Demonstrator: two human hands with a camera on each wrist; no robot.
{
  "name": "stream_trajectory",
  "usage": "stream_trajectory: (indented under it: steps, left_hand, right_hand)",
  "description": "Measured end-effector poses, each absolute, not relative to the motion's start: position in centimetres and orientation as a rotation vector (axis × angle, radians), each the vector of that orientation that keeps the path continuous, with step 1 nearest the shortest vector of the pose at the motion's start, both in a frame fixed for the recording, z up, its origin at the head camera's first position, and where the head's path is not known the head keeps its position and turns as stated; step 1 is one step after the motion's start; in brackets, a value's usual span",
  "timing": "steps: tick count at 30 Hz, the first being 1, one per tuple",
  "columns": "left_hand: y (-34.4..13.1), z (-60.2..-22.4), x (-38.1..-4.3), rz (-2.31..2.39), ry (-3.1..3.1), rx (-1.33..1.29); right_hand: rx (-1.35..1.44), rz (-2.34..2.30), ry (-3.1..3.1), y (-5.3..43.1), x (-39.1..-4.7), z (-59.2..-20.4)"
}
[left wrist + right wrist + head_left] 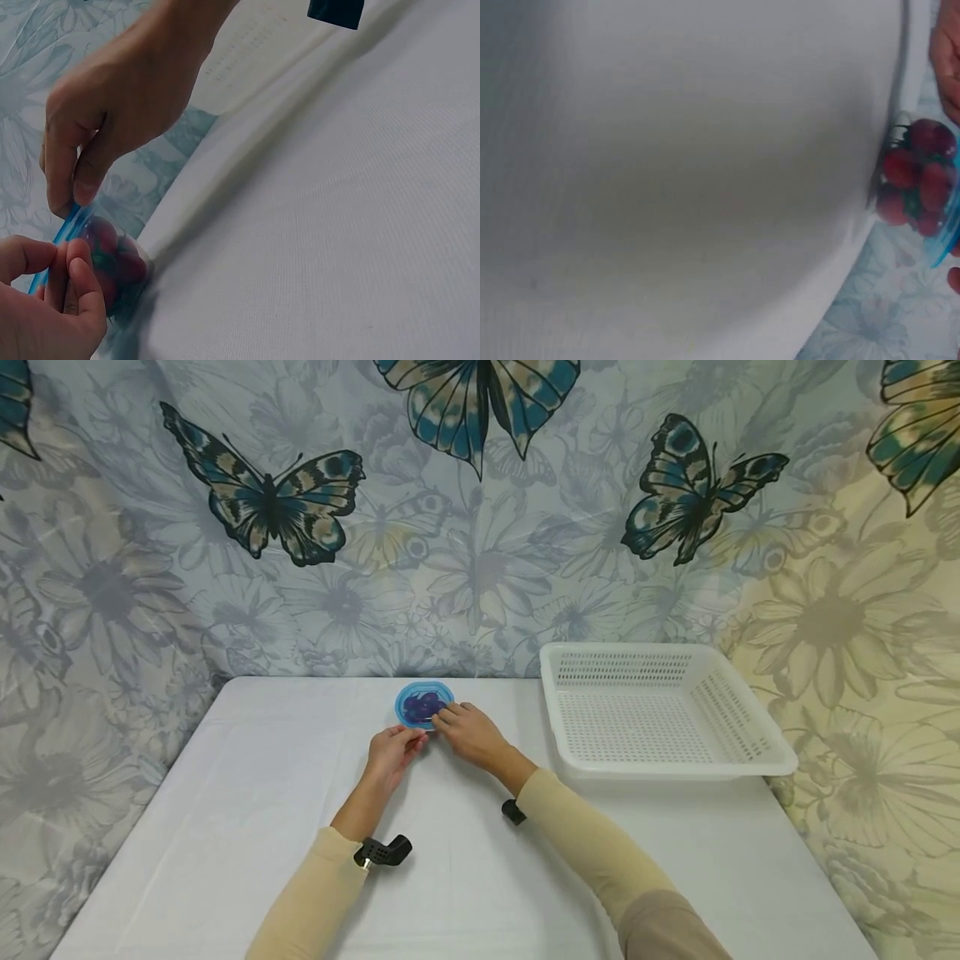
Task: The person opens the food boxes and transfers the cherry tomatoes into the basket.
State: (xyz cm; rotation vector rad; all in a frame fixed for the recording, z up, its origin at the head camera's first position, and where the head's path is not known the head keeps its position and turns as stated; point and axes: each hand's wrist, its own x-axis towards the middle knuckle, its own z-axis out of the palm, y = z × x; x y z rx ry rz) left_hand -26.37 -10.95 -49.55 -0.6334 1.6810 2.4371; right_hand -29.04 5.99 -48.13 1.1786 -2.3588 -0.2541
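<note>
Blue lid (pixel 422 702) — partly behind right hand (pixel 474 733)

White, cloth-covered tabletop (pixel 450 877) noted. Standing on it, far right: one white, rectangular, perforated plastic basket (pixel 675 769). Near the far edge, left of the basket: one clear container with a blue oval rim (pixel 401 703).

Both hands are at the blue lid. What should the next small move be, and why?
Probably a gentle lift of the lid edge with the right hand, the left hand bracing: both hands have fingers at its rim, and the lid appears to cover the clear tub of red fruit.
</note>
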Motion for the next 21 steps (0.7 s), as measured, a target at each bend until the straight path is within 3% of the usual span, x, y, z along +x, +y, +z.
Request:
stream_trajectory:
  steps: [21]
  left_hand:
    - [-11.4,-48.9,-26.7,2.41,1.767,-0.561]
  right_hand:
    - [1.256,-0.438,-2.203,5.1,-30.2,-48.1]
